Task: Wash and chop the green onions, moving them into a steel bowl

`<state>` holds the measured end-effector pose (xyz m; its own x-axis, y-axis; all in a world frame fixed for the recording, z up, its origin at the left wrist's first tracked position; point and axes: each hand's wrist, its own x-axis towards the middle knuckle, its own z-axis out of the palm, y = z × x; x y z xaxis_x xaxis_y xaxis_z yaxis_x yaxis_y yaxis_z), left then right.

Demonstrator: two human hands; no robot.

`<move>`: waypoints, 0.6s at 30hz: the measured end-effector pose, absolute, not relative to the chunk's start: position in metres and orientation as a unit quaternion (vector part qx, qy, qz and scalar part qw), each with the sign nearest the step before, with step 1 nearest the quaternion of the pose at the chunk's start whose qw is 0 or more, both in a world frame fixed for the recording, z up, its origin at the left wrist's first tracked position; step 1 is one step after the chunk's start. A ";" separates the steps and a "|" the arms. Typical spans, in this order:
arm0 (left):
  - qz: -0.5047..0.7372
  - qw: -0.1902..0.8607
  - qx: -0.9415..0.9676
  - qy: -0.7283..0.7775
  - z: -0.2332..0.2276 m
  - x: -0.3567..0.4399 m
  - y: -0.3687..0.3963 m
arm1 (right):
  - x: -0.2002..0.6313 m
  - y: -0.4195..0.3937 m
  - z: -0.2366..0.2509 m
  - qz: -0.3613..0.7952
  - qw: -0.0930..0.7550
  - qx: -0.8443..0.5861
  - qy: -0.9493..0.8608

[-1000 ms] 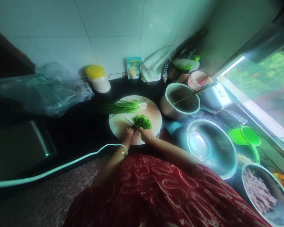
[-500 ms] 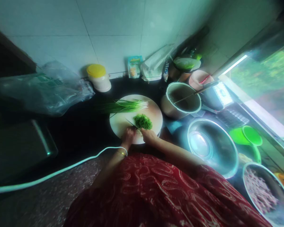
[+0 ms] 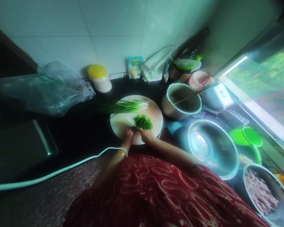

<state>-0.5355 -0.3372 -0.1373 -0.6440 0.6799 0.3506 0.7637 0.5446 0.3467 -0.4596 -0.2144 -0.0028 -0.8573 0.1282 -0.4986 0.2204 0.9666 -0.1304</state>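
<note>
A round pale cutting board (image 3: pixel 123 124) lies on the dark counter. A bunch of long green chives (image 3: pixel 126 106) lies across its far side, and a heap of chopped chives (image 3: pixel 143 121) sits near its middle. My left hand (image 3: pixel 128 136), with bangles at the wrist, pins a thin bundle of chive stalks (image 3: pixel 129 122) that runs up and to the left. My right hand (image 3: pixel 147 136) is closed beside the chopped heap, gripping what looks like a small knife. Its blade is mostly hidden.
To the right stand a pot (image 3: pixel 181 101) with a utensil across it, a large steel bowl (image 3: pixel 211 148), green plastic cups (image 3: pixel 247 137) and a bowl of minced meat (image 3: pixel 262 192). A yellow-lidded jar (image 3: pixel 98 78), packets (image 3: pixel 135 66) and a plastic bag (image 3: pixel 44 90) line the tiled wall. A white cable (image 3: pixel 61 170) crosses the front edge.
Both hands stay at the near edge of the board with only small shifts. The chopped heap and the whole bunch have not visibly moved.
</note>
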 end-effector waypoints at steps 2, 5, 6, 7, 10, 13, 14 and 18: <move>-0.234 0.091 -0.409 -0.877 -0.137 -0.535 -0.337 | -0.460 -0.212 -0.002 -0.090 0.254 0.094 0.959; -0.222 0.090 -0.399 -0.885 -0.133 -0.534 -0.336 | -0.457 -0.211 0.000 -0.088 0.256 0.098 0.958; -0.221 0.087 -0.394 -0.888 -0.131 -0.534 -0.336 | -0.456 -0.212 0.000 -0.087 0.256 0.097 0.958; -0.224 0.083 -0.391 -0.889 -0.129 -0.534 -0.337 | -0.456 -0.213 -0.001 -0.084 0.255 0.095 0.958; -0.234 0.073 -0.411 -0.878 -0.124 -0.533 -0.345 | -0.457 -0.217 -0.007 -0.082 0.249 0.084 0.961; -0.234 0.076 -0.440 -0.864 -0.121 -0.533 -0.353 | -0.460 -0.213 -0.010 -0.098 0.250 0.086 0.959; -0.236 0.081 -0.445 -0.860 -0.121 -0.533 -0.355 | -0.461 -0.209 -0.009 -0.105 0.251 0.088 0.958; -0.241 0.088 -0.448 -0.857 -0.123 -0.536 -0.348 | -0.460 -0.193 -0.003 -0.108 0.253 0.107 0.955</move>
<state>-0.5357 -0.3475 -0.1228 -0.5832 0.7247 0.3670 0.8098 0.4829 0.3333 -0.4596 -0.1931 -0.0029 -0.8488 0.1504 -0.5069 0.2602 0.9534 -0.1528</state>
